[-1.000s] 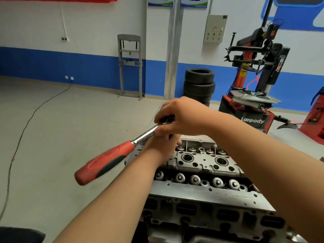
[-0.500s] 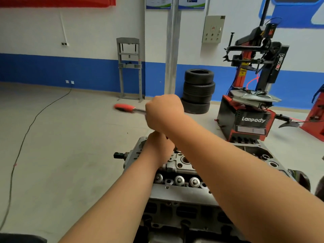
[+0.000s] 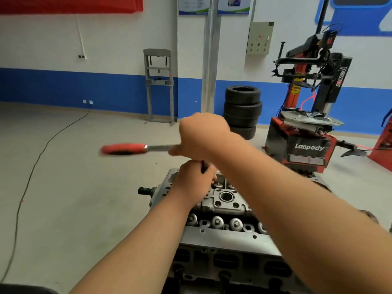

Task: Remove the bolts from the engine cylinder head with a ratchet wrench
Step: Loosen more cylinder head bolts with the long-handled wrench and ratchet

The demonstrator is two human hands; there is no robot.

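Head: wrench (image 3: 131, 149) blurry (tip obsc.)

The wrench (image 3: 124, 149) handle is blurred, its head hidden under the right hand (image 3: 201, 134); the forearm (image 3: 297, 211) covers the cylinder head's (image 3: 224, 203) right side.

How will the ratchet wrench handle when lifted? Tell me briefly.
Probably stiff: the ratchet wrench has a bare metal shank. Its red handle looks rubbery, so it is likely not slippery.
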